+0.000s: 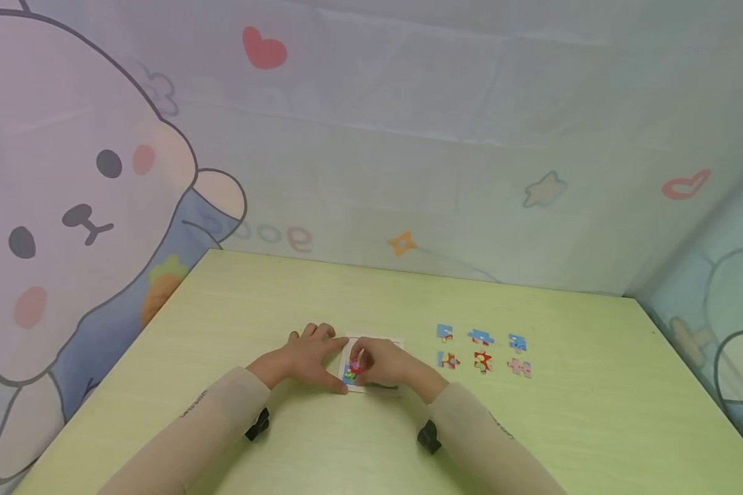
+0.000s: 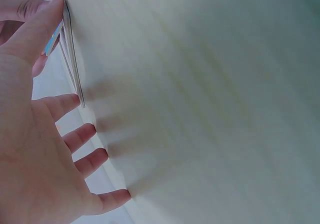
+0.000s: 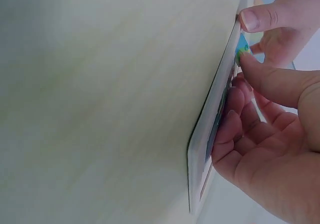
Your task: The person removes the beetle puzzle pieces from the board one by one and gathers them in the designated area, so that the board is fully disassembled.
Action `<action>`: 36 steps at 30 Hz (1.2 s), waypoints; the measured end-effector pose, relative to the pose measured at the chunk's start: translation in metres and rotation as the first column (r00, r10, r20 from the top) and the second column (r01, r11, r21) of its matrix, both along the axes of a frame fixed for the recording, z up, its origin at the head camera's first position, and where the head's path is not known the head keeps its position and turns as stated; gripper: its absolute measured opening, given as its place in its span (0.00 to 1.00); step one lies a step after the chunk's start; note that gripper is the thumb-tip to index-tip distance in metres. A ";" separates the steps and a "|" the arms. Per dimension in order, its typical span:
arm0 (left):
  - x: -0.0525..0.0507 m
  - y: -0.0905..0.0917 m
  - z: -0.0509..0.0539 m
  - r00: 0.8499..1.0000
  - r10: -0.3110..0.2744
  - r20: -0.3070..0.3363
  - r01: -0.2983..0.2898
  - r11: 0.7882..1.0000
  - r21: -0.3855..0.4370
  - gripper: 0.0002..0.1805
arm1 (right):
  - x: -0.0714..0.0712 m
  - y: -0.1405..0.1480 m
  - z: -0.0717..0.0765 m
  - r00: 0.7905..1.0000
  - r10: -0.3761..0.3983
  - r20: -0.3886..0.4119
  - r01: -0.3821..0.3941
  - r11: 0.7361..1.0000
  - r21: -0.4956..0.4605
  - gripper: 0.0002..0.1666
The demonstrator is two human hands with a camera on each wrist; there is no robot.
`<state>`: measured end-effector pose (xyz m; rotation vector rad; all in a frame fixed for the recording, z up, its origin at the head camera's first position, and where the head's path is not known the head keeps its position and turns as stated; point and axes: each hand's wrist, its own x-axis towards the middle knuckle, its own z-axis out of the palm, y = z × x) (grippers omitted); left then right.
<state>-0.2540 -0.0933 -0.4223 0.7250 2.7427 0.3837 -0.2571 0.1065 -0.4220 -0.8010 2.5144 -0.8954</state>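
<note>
A small white-bordered puzzle tray (image 1: 356,390) lies flat on the table between the two hands. My left hand (image 1: 309,357) spreads its fingers beside the tray, the thumb at its near left corner and the index finger at its left edge. In the left wrist view, that hand's fingertips (image 2: 87,162) touch the tabletop and tray edge. Over the tray, my right hand (image 1: 385,361) pinches a red and pink jigsaw piece (image 1: 356,366), its other fingers curled in. A blue and green patch (image 3: 242,44) shows by the right thumb. The fingers hide much of the tray.
Several loose jigsaw pieces (image 1: 483,361) lie in two rows to the right of the tray. The pale yellow-green table (image 1: 582,412) meets a printed cloth backdrop (image 1: 371,137) at its far edge, with more cloth at both sides.
</note>
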 end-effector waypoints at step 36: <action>0.002 0.001 0.002 1.000 0.007 -0.008 -0.007 1.000 -0.014 0.50 | 0.012 0.074 0.018 0.998 0.033 0.051 -0.019 0.967 -0.254 0.06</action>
